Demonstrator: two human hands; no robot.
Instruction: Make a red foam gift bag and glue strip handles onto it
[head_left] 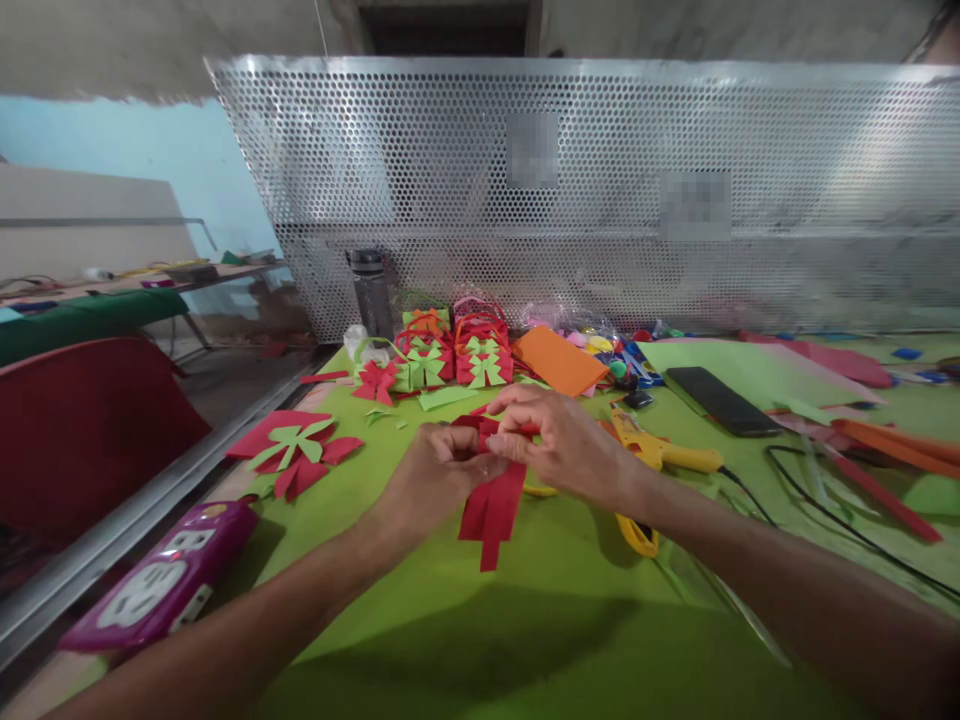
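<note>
Between my hands hangs a red paper bow piece [495, 500] with several flat strips pointing down toward me. My left hand [450, 465] pinches its upper left side, fingers closed. From the other side my right hand [544, 435] closes on the top of the same red paper, the thumb and fingertips close together. Part of the paper is hidden behind my fingers. Just right of my right hand lies a yellow glue gun [660, 450] with a black cord. Yellow-handled scissors [637, 535] lie partly under my right forearm.
Small red paper bags [484, 365] with green bows stand at the back beside a dark bottle [370, 295]. Cut red and green bows [296, 445] and a purple case [165, 575] lie left. An orange sheet [561, 362] and a phone [720, 400] lie further back right.
</note>
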